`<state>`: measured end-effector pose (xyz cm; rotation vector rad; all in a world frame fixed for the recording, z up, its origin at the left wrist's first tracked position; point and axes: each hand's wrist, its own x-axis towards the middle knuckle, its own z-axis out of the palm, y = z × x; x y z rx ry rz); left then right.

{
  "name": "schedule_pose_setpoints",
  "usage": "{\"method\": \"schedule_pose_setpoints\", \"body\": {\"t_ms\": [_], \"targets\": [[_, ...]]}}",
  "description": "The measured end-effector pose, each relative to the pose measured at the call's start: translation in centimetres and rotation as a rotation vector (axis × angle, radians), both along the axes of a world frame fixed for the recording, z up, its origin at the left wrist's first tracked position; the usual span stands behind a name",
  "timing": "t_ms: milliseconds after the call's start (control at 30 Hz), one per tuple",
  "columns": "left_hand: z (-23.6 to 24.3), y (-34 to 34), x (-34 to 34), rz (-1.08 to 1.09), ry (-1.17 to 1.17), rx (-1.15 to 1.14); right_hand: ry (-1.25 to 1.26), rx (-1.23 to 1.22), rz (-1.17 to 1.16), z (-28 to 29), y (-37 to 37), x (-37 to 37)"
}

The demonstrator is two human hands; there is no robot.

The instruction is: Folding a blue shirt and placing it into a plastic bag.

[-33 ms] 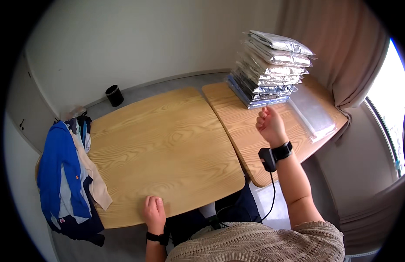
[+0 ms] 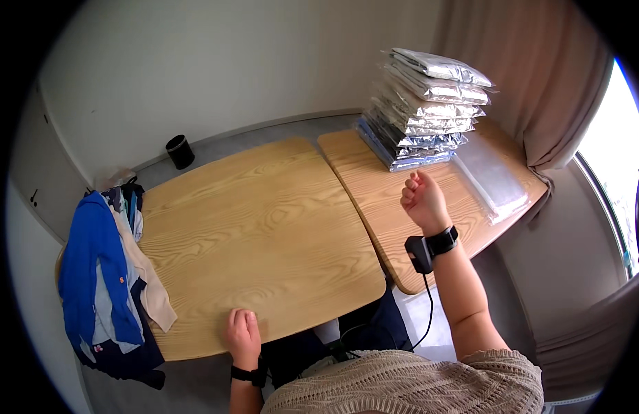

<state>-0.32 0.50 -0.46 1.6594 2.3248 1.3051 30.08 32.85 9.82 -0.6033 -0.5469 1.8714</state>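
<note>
Fingers curled in, my left hand rests at the near edge of the left wooden table; no object shows in it. My right hand is raised above the right wooden table, its fingers folded loosely with nothing visible in them. Just beyond it stands a tall stack of folded garments in clear plastic bags. To the right of the stack lie flat clear plastic bags. A pile of clothes, with a blue jacket on top, hangs over the left end of the left table.
A narrow gap parts the two tables. On the floor behind them is a black bin. A curtain and a bright window lie to the right. From the black device at my right wrist, a cable runs down toward my lap.
My right hand has shifted very slightly to the left. My left hand and the things on the tables stay as they were.
</note>
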Motion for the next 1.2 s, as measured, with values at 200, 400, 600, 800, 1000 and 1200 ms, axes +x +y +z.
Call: {"method": "schedule_pose_setpoints", "body": {"t_ms": [200, 400, 600, 800, 1000, 1200], "targets": [[-0.5, -1.6, -0.8, 0.017, 0.028, 0.017, -0.001, -0.030, -0.036, -4.3, -3.1, 1.2], [2.1, -2.2, -8.4, 0.203, -0.825, 0.358, -0.150, 0.054, -0.121, -10.1, -3.3, 8.1], [5.2, -5.3, -20.0, 0.545, -0.802, 0.650, -0.248, -0.004, -0.265, -11.6, -6.8, 6.5], [6.3, -3.3, -24.1, 1.130, -0.133, -0.064, -0.297, 0.096, -0.331, -11.0, -7.5, 5.1], [7.0, -4.2, -30.9, 0.924, -0.018, -0.151, -0.371, 0.116, -0.322, -10.5, -8.3, 4.0], [12.5, 8.6, -23.0, 0.218, -0.536, 0.304, -0.514, 0.237, -0.390, -9.5, -10.5, 3.2]]}}
